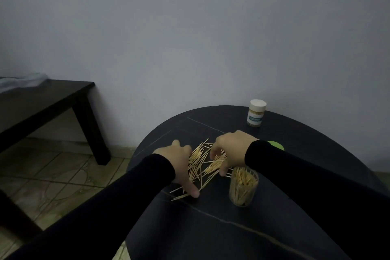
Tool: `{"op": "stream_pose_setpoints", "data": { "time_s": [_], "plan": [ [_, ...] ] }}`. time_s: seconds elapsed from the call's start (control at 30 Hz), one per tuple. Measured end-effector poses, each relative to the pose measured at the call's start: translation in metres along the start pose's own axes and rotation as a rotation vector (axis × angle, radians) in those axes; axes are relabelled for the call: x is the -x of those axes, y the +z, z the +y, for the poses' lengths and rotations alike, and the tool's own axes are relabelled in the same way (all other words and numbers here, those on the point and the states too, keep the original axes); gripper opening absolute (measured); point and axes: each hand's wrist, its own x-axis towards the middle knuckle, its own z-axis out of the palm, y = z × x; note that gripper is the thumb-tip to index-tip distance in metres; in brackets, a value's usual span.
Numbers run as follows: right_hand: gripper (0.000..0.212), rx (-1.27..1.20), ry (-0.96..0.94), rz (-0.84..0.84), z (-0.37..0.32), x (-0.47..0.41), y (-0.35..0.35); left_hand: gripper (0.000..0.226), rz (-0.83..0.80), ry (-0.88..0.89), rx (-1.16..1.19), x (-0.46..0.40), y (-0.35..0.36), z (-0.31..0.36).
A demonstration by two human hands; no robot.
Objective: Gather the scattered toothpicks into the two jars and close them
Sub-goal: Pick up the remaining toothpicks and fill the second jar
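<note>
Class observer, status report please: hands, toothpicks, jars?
Left hand and right hand both down on the toothpick pile, raking. Open jar part-filled. Capped jar at far edge. Nothing in the way.

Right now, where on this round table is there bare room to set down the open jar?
Bare top lies near the front edge, below the open jar, and between the hands and the capped jar. It is crowded between the left hand and right hand, where the toothpicks lie.
</note>
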Motion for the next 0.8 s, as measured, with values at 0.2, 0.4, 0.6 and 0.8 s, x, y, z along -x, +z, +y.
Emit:
{"op": "stream_pose_setpoints", "data": {
  "time_s": [0.2, 0.4, 0.6, 0.8],
  "plan": [
    [0.036, 0.023, -0.027, 0.019, 0.001, -0.001, 0.0, 0.1, 0.018, 0.155, 0.155, -0.01, 0.005, -0.01],
    [0.027, 0.036, -0.015, 0.046, 0.01, 0.003, 0.005, 0.072, 0.143, 0.174, 0.278, -0.023, 0.013, -0.015],
    [0.027, 0.069, -0.019, 0.091, 0.019, 0.006, 0.01, 0.052, 0.259, 0.185, 0.279, -0.029, 0.018, -0.003],
    [0.028, 0.095, -0.022, 0.135, 0.027, 0.006, 0.018, 0.031, 0.316, 0.181, 0.249, -0.03, 0.016, 0.01]
  ]
}}
